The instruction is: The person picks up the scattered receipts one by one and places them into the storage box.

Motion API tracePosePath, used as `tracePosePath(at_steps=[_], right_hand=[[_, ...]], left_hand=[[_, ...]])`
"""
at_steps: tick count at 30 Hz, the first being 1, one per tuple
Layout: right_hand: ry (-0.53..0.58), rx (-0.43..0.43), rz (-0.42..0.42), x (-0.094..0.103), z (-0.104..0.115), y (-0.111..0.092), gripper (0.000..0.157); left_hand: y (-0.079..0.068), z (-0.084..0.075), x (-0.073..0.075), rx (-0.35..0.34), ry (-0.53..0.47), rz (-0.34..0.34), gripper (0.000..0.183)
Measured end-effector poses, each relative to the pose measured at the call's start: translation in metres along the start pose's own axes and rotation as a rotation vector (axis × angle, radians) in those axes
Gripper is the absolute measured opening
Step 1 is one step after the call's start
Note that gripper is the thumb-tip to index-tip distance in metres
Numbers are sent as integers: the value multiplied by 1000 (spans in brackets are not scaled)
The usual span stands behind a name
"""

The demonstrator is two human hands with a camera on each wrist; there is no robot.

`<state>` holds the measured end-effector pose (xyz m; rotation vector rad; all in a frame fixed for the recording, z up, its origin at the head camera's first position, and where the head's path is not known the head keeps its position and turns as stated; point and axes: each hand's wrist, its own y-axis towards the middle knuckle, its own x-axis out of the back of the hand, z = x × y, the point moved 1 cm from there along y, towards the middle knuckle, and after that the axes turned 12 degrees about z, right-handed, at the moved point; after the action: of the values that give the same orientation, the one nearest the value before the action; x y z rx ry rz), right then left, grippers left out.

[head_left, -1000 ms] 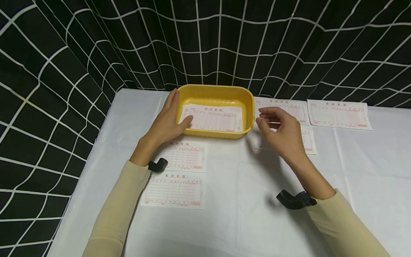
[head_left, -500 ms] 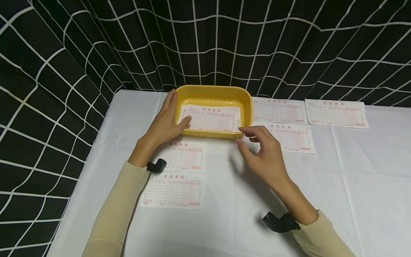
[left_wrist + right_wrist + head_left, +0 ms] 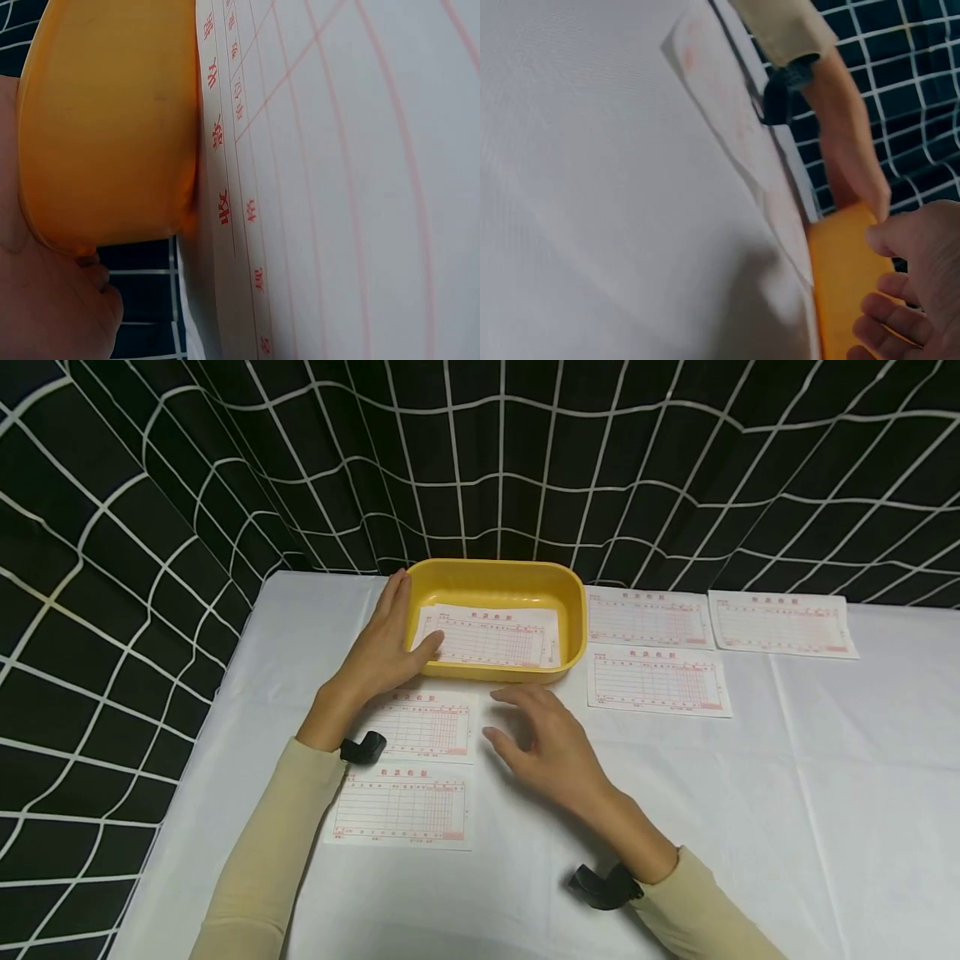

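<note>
A yellow plastic basket (image 3: 495,673) stands at the back of the white-covered table, with printed receipt slips (image 3: 491,635) stacked inside. My left hand (image 3: 378,647) holds its left end, fingers along the outer side and thumb over the front rim; the left wrist view shows this hand (image 3: 56,300) against the basket wall (image 3: 112,127). In front of the basket, my right hand (image 3: 555,747) hovers with loosely bent fingers and nothing between them. Just left of its fingertips lies a receipt slip (image 3: 427,727), partly covered by my left wrist. Another slip (image 3: 405,806) lies below that one.
To the basket's right lie three more receipt slips: one beside it (image 3: 648,618), one farther right (image 3: 783,624) and one in front (image 3: 660,681). A black curtain with a white grid (image 3: 517,452) hangs behind and left of the table (image 3: 675,827).
My right hand has moved left and toward me, from the slips right of the basket to the space in front of it. The left hand has stayed on the basket.
</note>
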<state>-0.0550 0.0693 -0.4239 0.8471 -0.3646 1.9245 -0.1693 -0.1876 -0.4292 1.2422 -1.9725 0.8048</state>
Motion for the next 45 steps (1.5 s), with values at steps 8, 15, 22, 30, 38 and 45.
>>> tracePosePath(at_steps=[8, 15, 22, 30, 38, 45], right_hand=[[-59, -3, 98, -27, 4, 13, 45], [-136, -1, 122, -37, 7, 19, 49], [-222, -27, 166, -43, 9, 24, 60], [-270, -33, 166, -46, 10, 25, 70], [-197, -59, 129, -48, 12, 23, 72], [-94, -81, 77, -50, 15, 26, 62]], left_hand=[[0, -1, 1, -3, -5, 4, 99], [1, 0, 1, -8, 3, -1, 98], [0, 1, 0, -9, 3, -4, 99], [0, 0, 0, -11, 1, -9, 99], [2, 0, -2, -21, -5, -14, 99], [1, 0, 0, -14, -1, -7, 99]])
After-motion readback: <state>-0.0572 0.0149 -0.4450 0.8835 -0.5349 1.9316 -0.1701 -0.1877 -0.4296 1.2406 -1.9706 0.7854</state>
